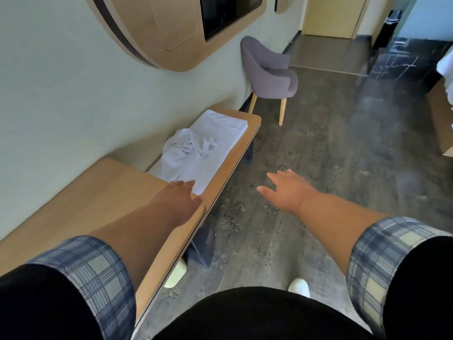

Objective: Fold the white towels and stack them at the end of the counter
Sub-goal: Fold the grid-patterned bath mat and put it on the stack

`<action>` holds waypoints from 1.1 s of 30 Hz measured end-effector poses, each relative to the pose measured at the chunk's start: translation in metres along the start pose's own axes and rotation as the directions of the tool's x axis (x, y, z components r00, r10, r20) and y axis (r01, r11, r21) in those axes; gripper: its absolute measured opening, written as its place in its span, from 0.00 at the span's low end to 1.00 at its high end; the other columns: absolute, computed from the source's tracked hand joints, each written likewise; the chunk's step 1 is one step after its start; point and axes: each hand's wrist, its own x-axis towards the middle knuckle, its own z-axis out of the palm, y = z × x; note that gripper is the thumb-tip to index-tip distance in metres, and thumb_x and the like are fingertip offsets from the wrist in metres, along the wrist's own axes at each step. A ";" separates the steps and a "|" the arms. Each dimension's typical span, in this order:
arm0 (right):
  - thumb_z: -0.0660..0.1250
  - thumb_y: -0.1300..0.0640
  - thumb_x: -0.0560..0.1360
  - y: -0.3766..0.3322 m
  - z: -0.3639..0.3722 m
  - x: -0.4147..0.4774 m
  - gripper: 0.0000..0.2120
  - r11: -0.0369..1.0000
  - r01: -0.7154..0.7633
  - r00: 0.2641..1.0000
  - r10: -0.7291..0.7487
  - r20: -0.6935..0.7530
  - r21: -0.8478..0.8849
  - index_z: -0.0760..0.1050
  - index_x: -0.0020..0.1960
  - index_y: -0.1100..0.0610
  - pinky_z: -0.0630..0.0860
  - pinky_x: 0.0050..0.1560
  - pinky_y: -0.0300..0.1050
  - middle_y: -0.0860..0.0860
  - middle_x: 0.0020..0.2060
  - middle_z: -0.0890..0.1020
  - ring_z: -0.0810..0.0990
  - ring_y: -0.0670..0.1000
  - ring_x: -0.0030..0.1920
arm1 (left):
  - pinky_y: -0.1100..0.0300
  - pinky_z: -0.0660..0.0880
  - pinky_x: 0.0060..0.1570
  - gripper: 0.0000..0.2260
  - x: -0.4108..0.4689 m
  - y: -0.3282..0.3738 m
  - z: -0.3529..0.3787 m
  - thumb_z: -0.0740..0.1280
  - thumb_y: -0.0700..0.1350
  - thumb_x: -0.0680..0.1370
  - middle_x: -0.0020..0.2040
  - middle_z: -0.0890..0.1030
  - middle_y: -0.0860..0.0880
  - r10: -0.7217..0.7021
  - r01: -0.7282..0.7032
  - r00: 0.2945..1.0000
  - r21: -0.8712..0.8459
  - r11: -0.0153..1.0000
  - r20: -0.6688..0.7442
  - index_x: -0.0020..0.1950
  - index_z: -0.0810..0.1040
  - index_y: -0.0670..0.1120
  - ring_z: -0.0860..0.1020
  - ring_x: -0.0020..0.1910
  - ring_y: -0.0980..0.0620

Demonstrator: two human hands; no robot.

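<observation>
White towels lie on the lower wooden counter [241, 143] along the wall. A neatly folded towel [220, 123] sits at the counter's far end. A crumpled towel [188, 149] lies in front of it on a flat spread towel [196, 173]. My left hand [182, 196] reaches forward with straight fingers over the near edge of the spread towel and holds nothing. My right hand [285, 188] is stretched out over the floor, fingers spread, to the right of the counter and apart from the towels.
A higher wooden desk top [98, 192] lies under my left forearm. A purple chair [268, 77] stands beyond the counter's end. A wooden wall panel [157, 33] hangs above. Dark wood floor [331, 155] stretches to the right. White slippers [299, 287] show below.
</observation>
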 end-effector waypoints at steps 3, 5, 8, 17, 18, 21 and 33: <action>0.48 0.29 0.78 0.017 -0.021 0.072 0.38 0.994 0.105 0.994 -0.105 0.014 -0.032 0.53 0.81 0.49 0.54 0.77 0.61 0.54 0.80 0.57 0.49 0.58 0.80 | 0.48 0.58 0.73 0.32 0.046 0.015 -0.004 0.51 0.65 0.80 0.79 0.59 0.48 -0.098 0.097 0.995 -0.057 0.994 -0.022 0.80 0.54 0.52 0.57 0.78 0.47; 0.50 0.29 0.78 0.023 -0.040 0.115 0.37 0.979 0.196 0.981 -0.194 0.032 -0.065 0.55 0.80 0.49 0.54 0.77 0.62 0.54 0.80 0.57 0.49 0.59 0.80 | 0.48 0.59 0.73 0.31 0.069 0.026 -0.007 0.52 0.65 0.81 0.79 0.60 0.47 -0.162 0.160 0.987 -0.099 0.982 -0.013 0.80 0.55 0.51 0.57 0.77 0.47; 0.52 0.31 0.78 0.023 -0.071 0.175 0.33 0.939 0.333 0.942 -0.328 0.063 -0.085 0.60 0.78 0.47 0.58 0.75 0.62 0.53 0.75 0.67 0.56 0.60 0.78 | 0.48 0.59 0.74 0.31 0.095 0.040 -0.008 0.53 0.64 0.81 0.79 0.59 0.47 -0.248 0.244 0.969 -0.151 0.958 -0.006 0.80 0.55 0.51 0.57 0.78 0.47; 0.49 0.34 0.81 -0.056 -0.065 0.345 0.32 0.832 0.515 0.853 -0.474 0.219 -0.206 0.56 0.79 0.48 0.53 0.76 0.63 0.53 0.79 0.58 0.52 0.60 0.79 | 0.51 0.59 0.73 0.28 0.169 -0.015 0.010 0.55 0.63 0.81 0.79 0.59 0.50 -0.362 0.357 0.931 -0.099 0.929 -0.038 0.79 0.57 0.55 0.60 0.76 0.46; 0.47 0.34 0.81 -0.065 -0.058 0.364 0.32 0.817 0.526 0.847 -0.479 0.229 -0.237 0.54 0.80 0.47 0.50 0.76 0.64 0.51 0.80 0.56 0.49 0.58 0.80 | 0.51 0.59 0.73 0.28 0.186 -0.028 0.013 0.56 0.63 0.81 0.79 0.59 0.49 -0.365 0.361 0.930 -0.086 0.929 -0.037 0.79 0.57 0.55 0.60 0.76 0.46; 0.47 0.33 0.80 -0.087 -0.042 0.421 0.32 0.792 0.542 0.835 -0.471 0.286 -0.280 0.50 0.80 0.45 0.45 0.76 0.65 0.49 0.81 0.51 0.44 0.57 0.80 | 0.50 0.58 0.74 0.29 0.246 -0.064 0.020 0.56 0.62 0.81 0.80 0.57 0.48 -0.384 0.383 0.923 -0.084 0.920 0.011 0.80 0.56 0.55 0.57 0.77 0.44; 0.53 0.32 0.78 -0.125 0.031 0.618 0.36 0.786 0.546 0.820 -0.430 0.378 -0.289 0.48 0.80 0.45 0.46 0.77 0.64 0.52 0.81 0.47 0.42 0.58 0.80 | 0.44 0.58 0.73 0.32 0.459 -0.117 0.082 0.59 0.62 0.80 0.80 0.53 0.45 -0.587 0.604 0.789 -0.406 0.686 0.182 0.80 0.49 0.57 0.54 0.78 0.43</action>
